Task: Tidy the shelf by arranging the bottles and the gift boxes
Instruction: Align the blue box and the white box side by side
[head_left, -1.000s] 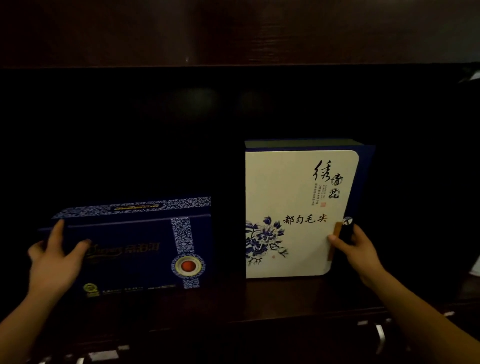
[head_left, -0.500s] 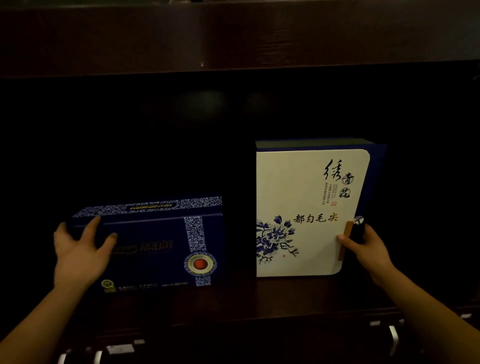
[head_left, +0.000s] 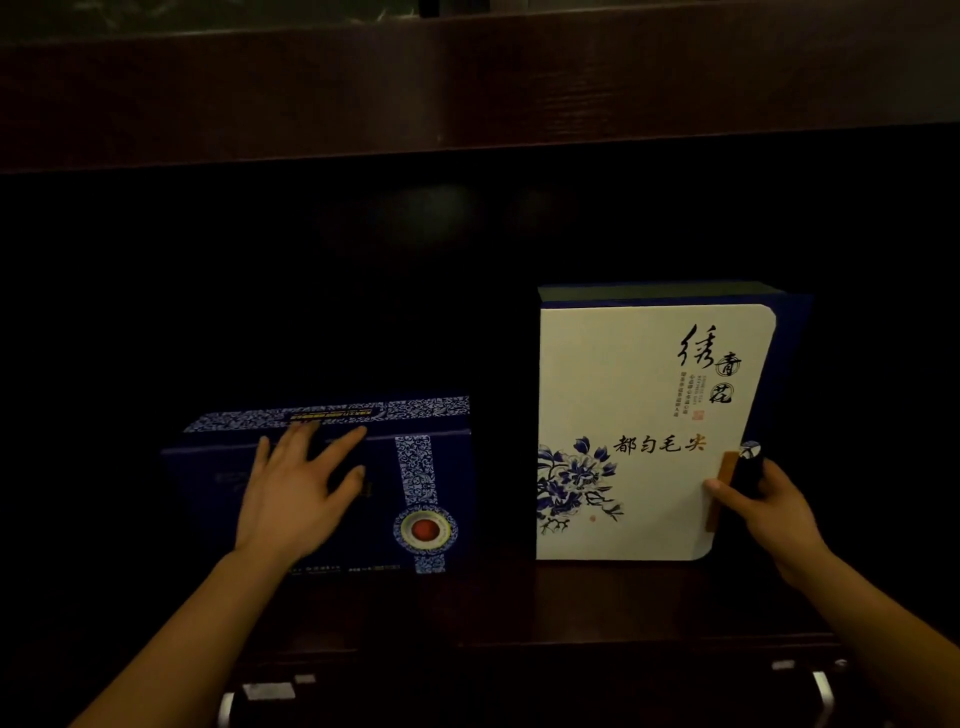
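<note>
Gift boxes are all I can see of the job, two of them on the dark shelf (head_left: 519, 603), with no bottles in view. The dark blue gift box (head_left: 208, 499) sits at about 8 o'clock and the white gift box (head_left: 639, 431) at about 4 o'clock, with a gap between them.

My left hand (head_left: 291, 493) lies flat on the blue box's front, fingers spread wide and the tips at its top edge. My right hand (head_left: 769, 509) curls round the white box's 3 o'clock edge, thumb on the front by the wooden clasp (head_left: 719, 488).

Both look like stiff board, probably not heavy, with smooth faces that could slide under a flat palm and corners that would dent. I judge the side edges the safest hold.

The blue box rests on a long side, its axis running 9 to 3 o'clock. The white one stands upright, 12 to 6, with its printed face toward me.
</note>
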